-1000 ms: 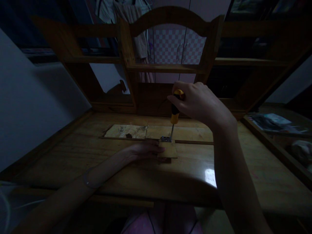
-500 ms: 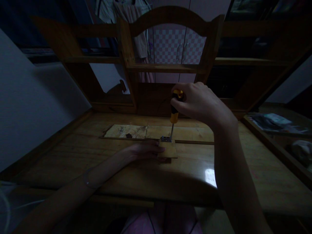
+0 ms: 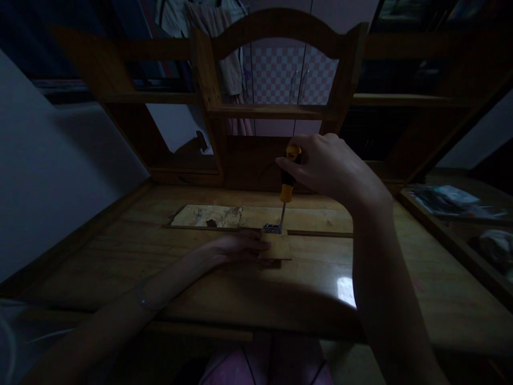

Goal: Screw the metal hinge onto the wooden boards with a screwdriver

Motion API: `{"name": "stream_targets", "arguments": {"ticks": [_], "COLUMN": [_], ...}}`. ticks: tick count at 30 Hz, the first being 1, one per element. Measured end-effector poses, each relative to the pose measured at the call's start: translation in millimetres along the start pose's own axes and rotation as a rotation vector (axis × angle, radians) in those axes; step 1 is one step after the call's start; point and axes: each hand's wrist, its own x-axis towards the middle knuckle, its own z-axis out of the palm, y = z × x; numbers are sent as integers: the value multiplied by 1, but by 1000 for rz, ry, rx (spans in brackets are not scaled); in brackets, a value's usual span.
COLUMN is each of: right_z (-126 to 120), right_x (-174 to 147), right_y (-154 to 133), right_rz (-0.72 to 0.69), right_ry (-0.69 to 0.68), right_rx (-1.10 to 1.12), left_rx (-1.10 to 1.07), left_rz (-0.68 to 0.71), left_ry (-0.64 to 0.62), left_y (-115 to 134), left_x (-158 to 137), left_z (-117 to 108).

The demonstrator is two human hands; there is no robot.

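A yellow and black screwdriver (image 3: 287,184) stands nearly upright in my right hand (image 3: 326,166), the fingers wrapped round its handle. Its tip meets a small metal hinge (image 3: 272,228) at the far edge of a little wooden board (image 3: 276,246). My left hand (image 3: 244,247) grips that board by its left side, thumb on top and fingers partly hidden beneath. The board is held just above the wooden desk (image 3: 320,267). Any screw under the tip is too small to make out.
Behind the hands, a pale strip (image 3: 208,216) with a broken, stained surface lies along a groove in the desk. A wooden shelf unit (image 3: 272,112) rises at the back. On the right is a side shelf with plastic-wrapped items (image 3: 457,198). The room is dim.
My right thumb and fingers have shifted on the screwdriver handle, the thumb now reaching further left. The left hand, board and hinge stay almost where they were.
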Motion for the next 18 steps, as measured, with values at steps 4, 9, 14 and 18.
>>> {"name": "stream_targets", "arguments": {"ticks": [4, 9, 14, 18], "right_z": [2, 9, 7, 5], "right_x": [1, 3, 2, 1], "right_y": [-1, 2, 4, 0], "right_rz": [-18, -76, -68, -57], "right_ry": [-6, 7, -7, -34], "right_rx": [24, 45, 61, 73], "left_rx": [-21, -42, -39, -26], "left_rz": [13, 3, -10, -11], "left_ry": [-7, 10, 32, 47], "left_y": [-2, -1, 0, 0], "left_x": [1, 1, 1, 1], "left_z": [-2, 0, 2, 2]}}
